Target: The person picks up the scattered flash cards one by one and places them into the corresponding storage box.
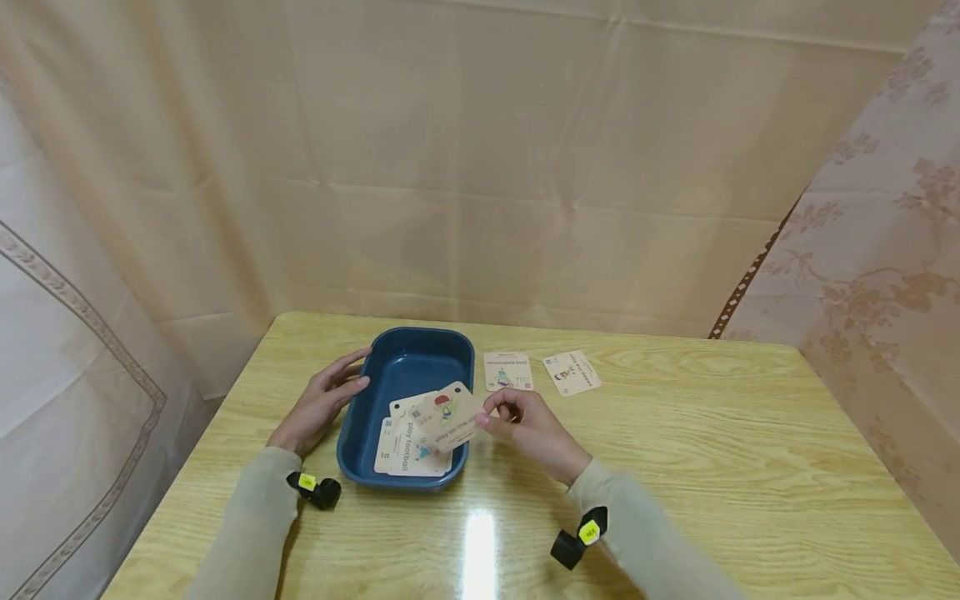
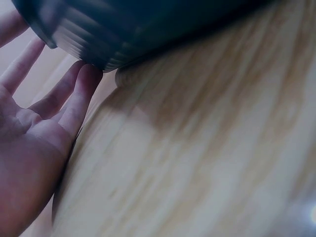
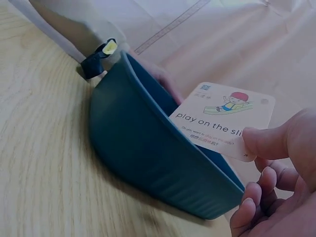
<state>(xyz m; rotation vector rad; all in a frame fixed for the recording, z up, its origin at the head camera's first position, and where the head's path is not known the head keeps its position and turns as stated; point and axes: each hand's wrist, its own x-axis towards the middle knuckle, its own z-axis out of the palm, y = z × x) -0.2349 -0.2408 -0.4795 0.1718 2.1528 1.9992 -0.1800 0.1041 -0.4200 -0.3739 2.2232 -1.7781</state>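
The right hand [image 1: 528, 429] pinches a card [image 1: 452, 416] between thumb and curled fingers [image 3: 269, 140], holding it over the right rim of the blue tray [image 1: 405, 367]. In the right wrist view the card shows a child on a slide and the words "play on the sli…", with the rest hidden under the thumb. It hangs tilted above the tray's inside, its free end pointing towards the left hand.

The left hand [image 1: 321, 406] lies open against the tray's left wall, fingers [image 2: 74, 101] straight and relaxed; the left wrist view shows the fingertips touching the tray's dark outer side near its base, holding nothing.

The tray stands on the wooden worktop [image 1: 675, 467] left of its middle, nearer the far edge than the near one. In its near end lie a few more cards [image 1: 408, 446], overlapping; the top one reads "play football".

Two further cards lie flat on the worktop towards the far edge, right of the tray: one [image 1: 507, 371] just beside the tray's far right corner, the other [image 1: 572, 372] a little farther right, apart from the first. Each wrist carries a small black camera with a yellow tag, at the end of a pale sleeve.
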